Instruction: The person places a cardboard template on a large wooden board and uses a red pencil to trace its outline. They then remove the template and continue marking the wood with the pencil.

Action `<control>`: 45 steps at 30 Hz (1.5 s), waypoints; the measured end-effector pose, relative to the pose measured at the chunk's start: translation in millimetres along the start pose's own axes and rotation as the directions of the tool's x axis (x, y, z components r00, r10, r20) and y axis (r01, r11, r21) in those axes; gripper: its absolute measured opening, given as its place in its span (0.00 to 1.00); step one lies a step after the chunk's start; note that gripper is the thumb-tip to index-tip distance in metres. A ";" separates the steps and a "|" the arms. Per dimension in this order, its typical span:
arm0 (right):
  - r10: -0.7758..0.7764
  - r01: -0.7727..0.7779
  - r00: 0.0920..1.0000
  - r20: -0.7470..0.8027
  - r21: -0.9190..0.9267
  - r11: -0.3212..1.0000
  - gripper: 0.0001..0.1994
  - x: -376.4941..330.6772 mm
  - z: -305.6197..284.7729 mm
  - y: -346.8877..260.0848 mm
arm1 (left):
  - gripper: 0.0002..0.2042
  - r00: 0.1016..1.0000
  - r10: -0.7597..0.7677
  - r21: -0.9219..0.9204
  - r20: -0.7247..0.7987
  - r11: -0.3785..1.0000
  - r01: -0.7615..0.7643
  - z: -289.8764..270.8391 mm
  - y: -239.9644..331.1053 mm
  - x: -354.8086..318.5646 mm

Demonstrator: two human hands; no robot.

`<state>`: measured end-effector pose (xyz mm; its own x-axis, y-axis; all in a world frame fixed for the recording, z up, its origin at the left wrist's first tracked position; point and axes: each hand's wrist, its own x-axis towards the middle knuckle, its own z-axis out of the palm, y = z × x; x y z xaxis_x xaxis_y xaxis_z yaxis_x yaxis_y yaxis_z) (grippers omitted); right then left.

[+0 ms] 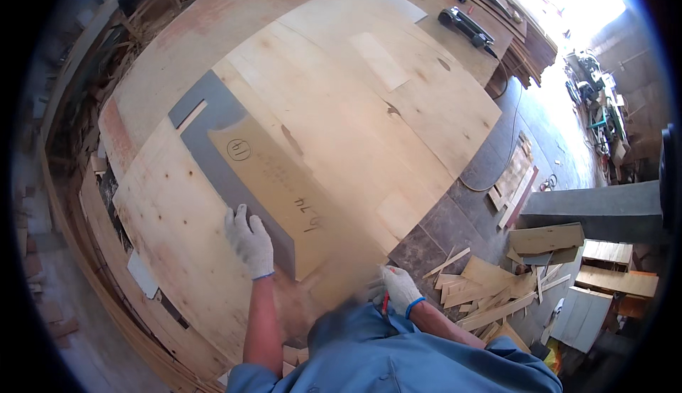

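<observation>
A plywood sheet [327,87] lies before me on the worktable. On it rests a flat panel with a grey strip [227,173] along its left side and a tan face [266,180] bearing handwritten marks; a narrow slot is cut near its far end. My left hand [250,244], in a white knit glove, lies with fingers spread against the strip's near left edge. My right hand [401,288], also gloved, is curled beside the panel's near right corner, close to my body. A slim red thing [385,303] shows at its fingers; its kind is unclear.
A black power tool [465,27] with a cord sits at the far right of the table. Wood offcuts [490,286] lie heaped on the floor at right, near stacked boards [582,315]. A grey beam [597,205] juts in from the right. Scrap wood lines the left side.
</observation>
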<state>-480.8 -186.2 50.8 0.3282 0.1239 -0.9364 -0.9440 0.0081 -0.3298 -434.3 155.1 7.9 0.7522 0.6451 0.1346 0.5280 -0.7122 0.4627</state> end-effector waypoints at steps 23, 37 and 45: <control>-0.430 0.371 0.774 -0.465 -0.217 0.903 0.14 45.9 -184.1 -37.1 | 0.17 0.918 0.396 -0.399 -0.035 0.836 -0.376 73.7 110.7 -7.0; -0.422 0.418 0.783 -0.457 -0.116 0.901 0.15 15.5 -89.5 -82.9 | 0.12 0.865 0.448 -0.166 -0.227 0.857 -0.487 64.8 68.9 191.3; -0.381 0.433 0.828 -0.413 0.037 0.901 0.12 -0.9 -16.9 -91.4 | 0.17 0.916 0.281 -0.355 -0.285 0.857 -0.373 89.2 126.2 224.3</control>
<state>-394.3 -203.8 79.8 0.6447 -0.3099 -0.6988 -0.7095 0.0977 -0.6979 -163.9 185.2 18.3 0.7251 0.4702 0.5032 0.0322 -0.7530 0.6572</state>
